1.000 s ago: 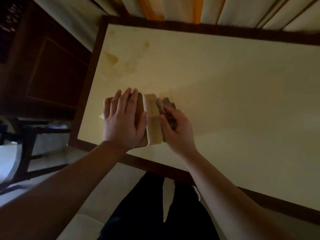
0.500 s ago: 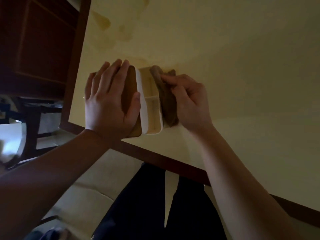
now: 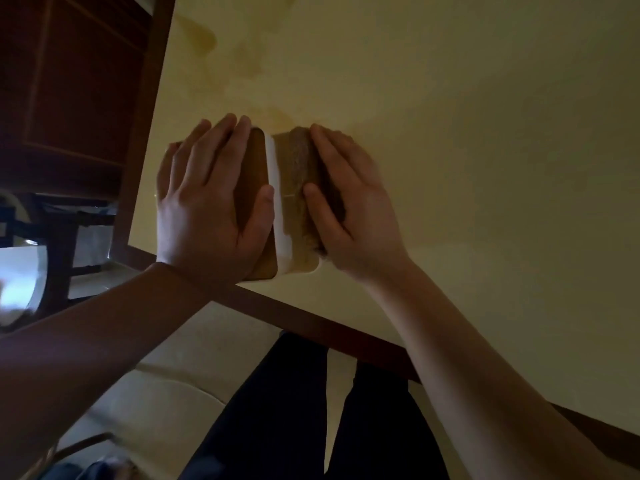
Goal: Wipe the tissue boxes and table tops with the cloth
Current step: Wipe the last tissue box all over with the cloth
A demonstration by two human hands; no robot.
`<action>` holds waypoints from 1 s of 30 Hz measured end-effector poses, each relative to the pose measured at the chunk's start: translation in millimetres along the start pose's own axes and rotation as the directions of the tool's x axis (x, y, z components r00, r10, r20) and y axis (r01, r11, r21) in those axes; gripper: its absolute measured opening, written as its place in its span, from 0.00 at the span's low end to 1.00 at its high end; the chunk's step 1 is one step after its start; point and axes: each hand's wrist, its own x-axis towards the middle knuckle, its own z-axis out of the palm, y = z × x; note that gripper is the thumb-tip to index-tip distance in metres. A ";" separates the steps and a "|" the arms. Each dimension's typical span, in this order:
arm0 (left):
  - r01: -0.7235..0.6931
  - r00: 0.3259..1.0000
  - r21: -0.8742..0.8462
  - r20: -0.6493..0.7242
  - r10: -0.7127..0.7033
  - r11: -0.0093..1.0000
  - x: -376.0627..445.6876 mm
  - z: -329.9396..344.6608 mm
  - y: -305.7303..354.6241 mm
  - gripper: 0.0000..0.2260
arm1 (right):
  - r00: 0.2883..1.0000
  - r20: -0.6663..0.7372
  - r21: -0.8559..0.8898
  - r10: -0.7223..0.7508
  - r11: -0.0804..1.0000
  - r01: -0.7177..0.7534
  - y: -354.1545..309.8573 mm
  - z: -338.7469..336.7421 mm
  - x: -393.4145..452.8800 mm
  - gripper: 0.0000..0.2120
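— Where did we find the tissue box [image 3: 280, 199]?

— At the near left corner of the table top [image 3: 467, 140], its near end just short of the dark wooden edge band [image 3: 311, 320].

— And our hands?

— Our left hand [image 3: 207, 206] lay flat over the box's brown lid, fingers straight, thumb along the white side. Our right hand [image 3: 353, 209] pressed the brown cloth [image 3: 299, 174] against the box's right face, fingers extended over it; whether they gripped it, we could not tell.

— Room to move?

— The surface ran broad and bare to the right and far side, with faint stains [image 3: 204, 39] toward the far left corner.
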 end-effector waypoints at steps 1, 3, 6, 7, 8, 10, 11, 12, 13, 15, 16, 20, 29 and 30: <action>-0.005 1.000 0.006 -0.001 0.005 1.000 0.0 0.2 -0.3 0.29 | 0.998 0.046 0.076 0.031 0.997 -0.034 -2.7 7.3 -0.5 0.30; -0.022 1.000 0.019 -0.009 0.022 1.000 -0.1 0.9 -1.2 0.29 | 0.986 0.109 0.306 0.130 0.939 -0.158 -9.0 19.9 2.2 0.33; -0.024 1.000 0.025 -0.019 0.025 0.999 0.1 2.1 -2.2 0.29 | 0.959 0.156 0.523 0.235 0.805 -0.282 -11.0 32.9 8.4 0.39; -0.025 0.999 0.029 -0.019 0.026 0.999 -0.3 2.4 -2.3 0.29 | 0.956 0.169 0.539 0.239 0.790 -0.293 -10.0 35.0 6.6 0.40; -0.028 0.999 0.033 -0.016 0.029 0.999 -0.4 2.7 -2.5 0.29 | 0.955 0.185 0.548 0.231 0.783 -0.295 -8.9 36.4 1.5 0.40; -0.032 0.999 0.037 -0.012 0.032 0.999 -0.3 3.3 -3.4 0.29 | 0.956 0.220 0.564 0.196 0.773 -0.289 -7.8 37.4 -18.5 0.40; -0.028 1.000 0.039 -0.009 0.028 0.999 -0.7 3.6 -3.8 0.29 | 0.956 0.233 0.566 0.179 0.774 -0.283 -8.3 37.4 -31.8 0.39; -0.025 1.000 0.041 -0.008 0.026 0.999 -0.9 4.1 -4.3 0.29 | 0.955 0.238 0.558 0.175 0.780 -0.283 -8.9 37.9 -44.7 0.38; -0.027 1.000 0.043 -0.010 0.028 0.999 -1.0 4.4 -4.8 0.29 | 0.955 0.237 0.544 0.178 0.790 -0.282 -9.8 38.4 -56.0 0.38; -0.037 0.999 0.048 -0.016 0.038 0.998 -0.2 4.9 -5.7 0.29 | 0.960 0.214 0.527 0.182 0.806 -0.271 -11.2 40.3 -67.8 0.37; -0.041 0.999 0.049 -0.017 0.042 0.998 0.4 5.1 -6.3 0.29 | 0.962 0.201 0.527 0.183 0.808 -0.264 -10.6 42.1 -68.7 0.36; -0.060 0.998 0.039 -0.013 0.060 0.997 2.1 4.0 -7.7 0.28 | 0.960 0.199 0.576 0.197 0.769 -0.278 -8.2 45.3 -46.2 0.35; -0.052 0.999 0.028 0.001 0.052 0.998 1.0 1.3 -8.2 0.28 | 0.957 0.248 0.625 0.153 0.730 -0.279 -5.2 34.3 43.5 0.36; -0.049 0.999 0.030 0.001 0.049 0.998 0.4 0.9 -8.2 0.28 | 0.958 0.240 0.624 0.156 0.731 -0.275 -5.5 35.3 41.3 0.35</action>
